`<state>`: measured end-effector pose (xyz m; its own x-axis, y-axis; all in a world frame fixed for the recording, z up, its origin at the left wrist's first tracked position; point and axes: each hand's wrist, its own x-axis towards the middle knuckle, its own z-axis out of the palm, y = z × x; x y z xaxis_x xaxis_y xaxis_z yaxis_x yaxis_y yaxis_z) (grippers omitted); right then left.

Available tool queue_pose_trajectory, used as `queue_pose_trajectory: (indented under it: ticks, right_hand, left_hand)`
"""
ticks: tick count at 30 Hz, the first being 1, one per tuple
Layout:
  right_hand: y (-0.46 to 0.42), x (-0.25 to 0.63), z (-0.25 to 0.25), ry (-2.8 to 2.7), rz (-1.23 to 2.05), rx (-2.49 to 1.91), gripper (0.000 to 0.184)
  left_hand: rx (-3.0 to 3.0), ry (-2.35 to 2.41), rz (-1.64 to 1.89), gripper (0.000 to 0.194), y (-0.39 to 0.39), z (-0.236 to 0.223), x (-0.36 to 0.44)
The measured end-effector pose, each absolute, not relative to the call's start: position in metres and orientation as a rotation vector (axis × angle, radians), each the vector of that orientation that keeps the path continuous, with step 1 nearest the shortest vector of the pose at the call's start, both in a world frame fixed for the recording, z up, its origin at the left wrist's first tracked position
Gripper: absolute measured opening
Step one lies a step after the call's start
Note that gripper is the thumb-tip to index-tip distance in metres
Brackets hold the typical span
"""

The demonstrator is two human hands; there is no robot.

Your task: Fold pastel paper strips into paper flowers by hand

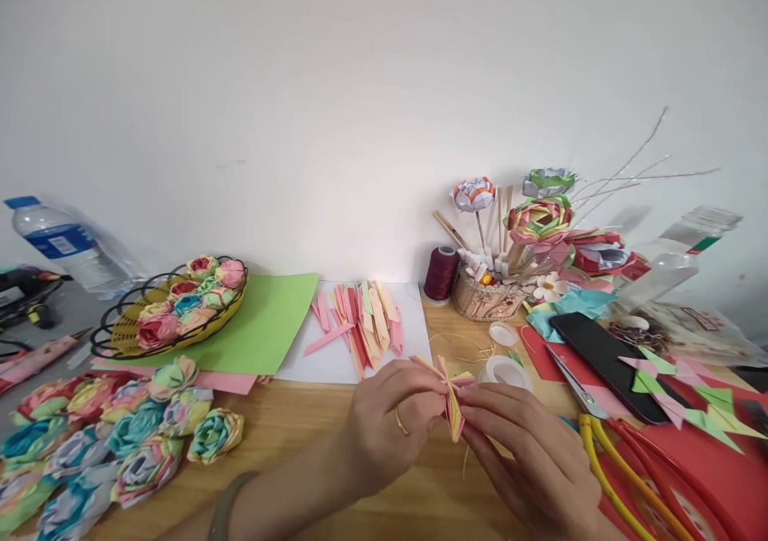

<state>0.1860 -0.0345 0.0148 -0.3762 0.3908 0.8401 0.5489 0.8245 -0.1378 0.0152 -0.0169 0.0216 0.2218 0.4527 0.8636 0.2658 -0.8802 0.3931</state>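
Between my two hands is a small folded paper flower (454, 414) in pink and yellow, its narrow petals fanned out from a tied-looking centre. My left hand (390, 413), with a ring on one finger, pinches its left petals. On the other side my right hand (528, 445) grips the right petals with thumb and fingers. Both hands are above the wooden table (288, 445), and a thin thread hangs below the flower. Behind them, folded paper strips (366, 325) in pink, red, peach and green lie on a white sheet (306, 361).
Finished paper flowers (138, 429) cover the left side, beside a yellow basket (129, 329) holding more. At right are a thread spool (441, 275), a pot (489, 297) of flowers on sticks, a phone (600, 357), scissors (579, 389) and yellow-handled pliers (606, 477). Bottles (60, 241) stand on both sides.
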Motion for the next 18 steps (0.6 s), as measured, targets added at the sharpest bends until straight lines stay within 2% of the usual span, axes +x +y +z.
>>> queue_pose_trajectory:
  ticks: [6, 18]
  right_hand:
    - [-0.031, 0.187, 0.018, -2.033, -0.174, -0.649, 0.021]
    - [-0.025, 0.183, 0.020, -2.106, 0.088, -0.532, 0.017]
  left_hand:
    - [2.542, 0.569, 1.634, 0.018, -0.008, 0.022, 0.010]
    - [2.436, 0.481, 1.346, 0.012, -0.004, 0.033, 0.002]
